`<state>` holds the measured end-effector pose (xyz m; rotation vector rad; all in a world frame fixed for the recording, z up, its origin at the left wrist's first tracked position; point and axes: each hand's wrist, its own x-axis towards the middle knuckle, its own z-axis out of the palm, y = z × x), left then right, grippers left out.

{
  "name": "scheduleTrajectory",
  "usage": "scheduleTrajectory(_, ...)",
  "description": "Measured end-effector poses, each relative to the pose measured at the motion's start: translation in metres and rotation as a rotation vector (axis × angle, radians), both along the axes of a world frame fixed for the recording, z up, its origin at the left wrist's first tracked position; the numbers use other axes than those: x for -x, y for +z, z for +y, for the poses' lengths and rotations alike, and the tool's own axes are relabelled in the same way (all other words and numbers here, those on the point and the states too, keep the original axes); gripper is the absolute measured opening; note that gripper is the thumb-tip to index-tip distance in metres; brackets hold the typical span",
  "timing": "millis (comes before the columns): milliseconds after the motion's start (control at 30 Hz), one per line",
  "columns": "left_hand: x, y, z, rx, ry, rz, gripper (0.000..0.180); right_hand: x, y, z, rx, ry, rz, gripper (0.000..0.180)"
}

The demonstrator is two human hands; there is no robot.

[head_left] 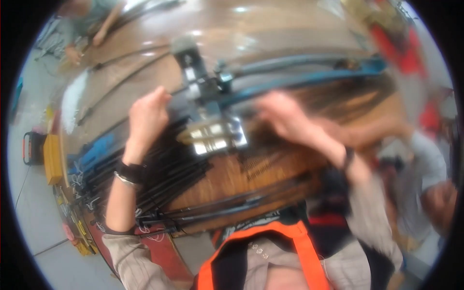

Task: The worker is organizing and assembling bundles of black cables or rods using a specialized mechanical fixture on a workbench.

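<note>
My left hand (149,116) is closed, fingers curled, left of a black and silver bench device (205,87). Whatever it grips is hidden by the fingers; dark cables pass close by. On the device's other side is my right hand (284,113), also curled but smeared by motion, beside a dark stretch that cannot be told clearly. A shiny metal plate (217,137) with a yellowish strip across it sits at the device's near side. From the device a blue bar (309,82) runs off to the right.
Bundles of black cables (169,174) cover the wooden table (227,181). A yellow box (51,159) stands at the left. Another person (427,159) is at the right, an arm reaching in behind my right wrist. One more person's hands (99,38) show at the far left.
</note>
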<state>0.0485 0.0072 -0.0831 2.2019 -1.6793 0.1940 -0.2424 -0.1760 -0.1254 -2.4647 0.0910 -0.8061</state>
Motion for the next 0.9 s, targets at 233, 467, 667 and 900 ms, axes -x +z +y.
scheduleTrajectory(233,-0.014,-0.001,0.002,0.123,-0.117,-0.276,0.004,0.001,0.035,-0.002,0.051,-0.099,0.251,0.028)
scheduleTrajectory(467,-0.069,0.014,0.071,0.181,0.113,-0.758,0.011,0.057,0.024,0.105,0.239,0.285,0.172,0.03)
scheduleTrajectory(667,0.031,0.004,0.138,-0.078,0.127,-0.303,0.008,0.031,0.001,0.117,0.128,0.32,0.134,0.025)
scheduleTrajectory(900,0.039,-0.035,0.151,-0.203,0.135,-0.189,0.017,0.026,-0.003,0.137,0.181,0.39,0.088,0.026)
